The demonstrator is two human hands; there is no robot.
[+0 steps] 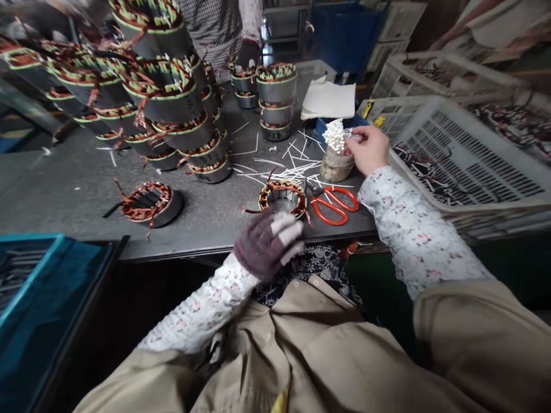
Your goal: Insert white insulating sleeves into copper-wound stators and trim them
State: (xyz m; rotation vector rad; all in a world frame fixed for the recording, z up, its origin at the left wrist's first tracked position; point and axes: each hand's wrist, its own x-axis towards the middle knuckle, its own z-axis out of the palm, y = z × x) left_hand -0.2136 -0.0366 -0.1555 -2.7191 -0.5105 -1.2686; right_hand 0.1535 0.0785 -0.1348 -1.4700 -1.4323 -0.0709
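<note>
My right hand [369, 150], bare, pinches at the side of a bundle of thin white tubes [334, 135] that stands in a round container [336, 166]. What lies between its fingertips is too small to make out. In a dark glove with pale fingers, my left hand [270, 241] is at the near rim of a motor stator [282, 195] wound with copper wire. Its fingers are stretched out and slightly apart; whether they touch the rim I cannot tell. Red-handled scissors [336, 205] lie just right of that stator.
More stators stand in tall stacks [172, 103] at the left and a smaller stack [276, 100] at the back. A single stator [151, 203] sits at front left. Loose white tubes [293, 171] litter the table. Plastic crates [469, 155] line the right; a blue bin [47, 287] stands lower left.
</note>
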